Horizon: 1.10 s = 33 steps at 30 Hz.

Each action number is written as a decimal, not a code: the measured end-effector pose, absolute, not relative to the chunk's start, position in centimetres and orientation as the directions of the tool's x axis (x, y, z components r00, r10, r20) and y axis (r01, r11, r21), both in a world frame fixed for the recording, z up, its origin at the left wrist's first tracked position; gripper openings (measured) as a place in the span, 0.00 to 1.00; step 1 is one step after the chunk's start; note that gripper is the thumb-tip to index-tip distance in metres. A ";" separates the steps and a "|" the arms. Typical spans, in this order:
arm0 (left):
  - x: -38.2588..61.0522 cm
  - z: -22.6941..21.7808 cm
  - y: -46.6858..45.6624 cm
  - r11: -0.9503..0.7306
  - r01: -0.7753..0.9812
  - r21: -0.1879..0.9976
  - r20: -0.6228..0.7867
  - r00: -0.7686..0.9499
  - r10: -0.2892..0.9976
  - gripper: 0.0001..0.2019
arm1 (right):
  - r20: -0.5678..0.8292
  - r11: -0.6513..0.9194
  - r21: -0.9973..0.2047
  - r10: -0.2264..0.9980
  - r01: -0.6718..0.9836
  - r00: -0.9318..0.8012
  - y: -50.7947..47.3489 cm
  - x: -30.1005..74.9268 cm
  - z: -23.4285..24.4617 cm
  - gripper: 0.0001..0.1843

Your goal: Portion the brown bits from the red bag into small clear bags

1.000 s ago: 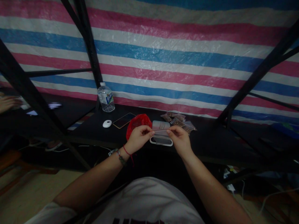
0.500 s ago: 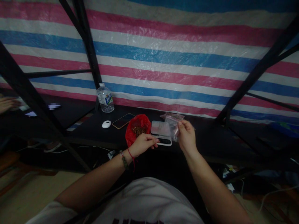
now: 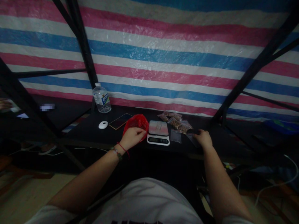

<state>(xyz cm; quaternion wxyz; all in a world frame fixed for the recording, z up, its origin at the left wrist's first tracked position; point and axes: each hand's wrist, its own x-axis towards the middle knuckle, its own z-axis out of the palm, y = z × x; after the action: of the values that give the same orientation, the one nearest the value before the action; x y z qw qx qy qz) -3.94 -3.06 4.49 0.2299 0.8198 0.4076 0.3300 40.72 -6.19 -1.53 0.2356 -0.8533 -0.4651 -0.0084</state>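
Observation:
My left hand (image 3: 133,136) is at the front of the red plastic bag (image 3: 141,119), fingers curled together over its opening. What those fingers hold, if anything, is hidden. To the bag's right lies a white digital scale (image 3: 158,140) with a small pale item (image 3: 158,127) on its plate, too blurred to name. My right hand (image 3: 204,139) pinches the edge of a clear plastic bag (image 3: 192,140) on the table. Another flat clear bag (image 3: 176,137) rests beside the scale. Behind it are several small bags of brown bits (image 3: 178,123).
A phone (image 3: 120,122), a white oval object (image 3: 103,125) and a clear bottle (image 3: 102,99) stand to the left on the black table (image 3: 79,130). Slanted black frame bars (image 3: 81,40) flank the workspace. Another person's hand (image 3: 4,104) shows at far left.
My left hand has gone from the scale's front to the red bag. My right hand has moved right, away from the scale, uncovering the filled bags and a flat bag.

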 end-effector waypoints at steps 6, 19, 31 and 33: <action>-6.2 3.3 0.0 -0.474 0.756 0.451 0.355 0.335 0.873 0.25 | 0.265 -0.324 -0.267 0.881 0.908 0.392 -2.0 35.5 0.5 0.29; -6.1 2.8 0.3 -0.491 0.681 0.544 0.401 0.303 0.865 0.22 | 0.258 -0.299 -0.406 0.869 0.863 0.422 2.2 32.3 1.3 0.23; -4.3 5.1 -2.6 -0.283 0.082 0.956 0.228 0.402 0.887 0.18 | 0.282 0.286 -0.955 0.958 0.075 -0.059 -4.7 19.7 6.1 0.32; -4.4 5.6 -2.8 -0.262 0.054 0.964 0.208 0.465 0.860 0.16 | 0.237 0.240 -0.970 0.966 0.024 -0.101 -5.9 18.3 6.7 0.29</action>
<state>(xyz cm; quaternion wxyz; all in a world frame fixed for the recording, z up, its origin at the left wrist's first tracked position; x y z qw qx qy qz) -4.40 -2.85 5.56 0.5088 0.6883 0.3320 0.3963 18.28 -5.93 6.67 0.5225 -0.4202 -0.5892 0.4509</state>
